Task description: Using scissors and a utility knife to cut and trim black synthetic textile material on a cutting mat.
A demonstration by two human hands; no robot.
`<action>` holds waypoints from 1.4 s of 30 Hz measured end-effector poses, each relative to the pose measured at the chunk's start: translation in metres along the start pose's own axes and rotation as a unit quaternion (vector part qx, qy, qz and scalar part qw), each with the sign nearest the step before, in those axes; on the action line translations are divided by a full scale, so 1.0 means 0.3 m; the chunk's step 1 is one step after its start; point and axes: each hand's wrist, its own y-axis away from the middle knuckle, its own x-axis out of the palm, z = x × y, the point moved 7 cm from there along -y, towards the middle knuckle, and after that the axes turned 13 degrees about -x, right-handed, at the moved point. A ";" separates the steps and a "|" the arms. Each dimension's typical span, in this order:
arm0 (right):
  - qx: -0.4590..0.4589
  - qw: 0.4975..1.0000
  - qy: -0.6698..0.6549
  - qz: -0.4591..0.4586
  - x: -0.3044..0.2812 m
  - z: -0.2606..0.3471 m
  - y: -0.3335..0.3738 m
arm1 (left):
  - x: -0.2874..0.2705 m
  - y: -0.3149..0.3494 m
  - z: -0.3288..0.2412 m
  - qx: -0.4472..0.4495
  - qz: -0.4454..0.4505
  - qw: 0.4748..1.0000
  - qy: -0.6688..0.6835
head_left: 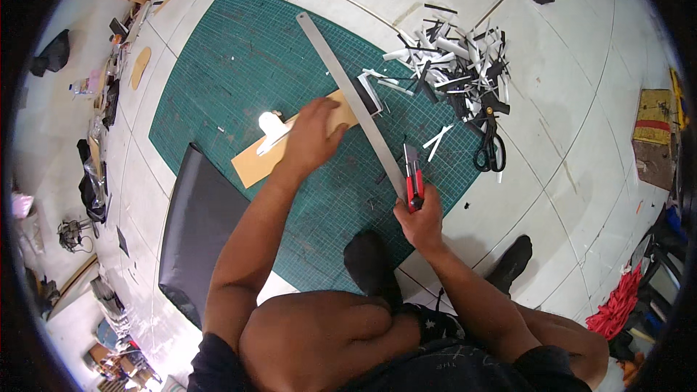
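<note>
My left hand [314, 136] lies on a tan strip of board [250, 167], thumb held apart from the fingers. A bright white piece [273, 131] rests on the strip beside it. In my right hand [422, 223] is a red utility knife [414, 183], its blade pointing away from me. That hand also meets the near end of a long steel ruler [345, 91], which slants across the strip's right end. Just beyond the ruler, a black and white piece [369, 96] lies at the strip's end. Everything rests on a green cutting mat [239, 51].
A heap of black and white offcuts [457, 65] covers the mat's far right edge, with black scissors [491, 147] beside it. Black sheet material [200, 225] overlaps the mat at left. My socked foot [370, 258] stands on the mat's near edge. Tools and scraps line the left wall.
</note>
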 end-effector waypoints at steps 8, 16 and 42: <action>-0.118 0.972 0.180 0.092 0.046 -0.017 0.021 | 0.095 -0.049 -0.008 -0.011 0.049 0.996 -0.071; -0.184 0.967 0.165 0.065 0.029 -0.015 0.038 | 0.084 -0.056 -0.024 -0.022 0.069 0.989 -0.132; -0.145 0.979 0.134 0.053 0.020 -0.017 0.028 | 0.096 -0.062 -0.030 -0.025 0.050 0.984 -0.172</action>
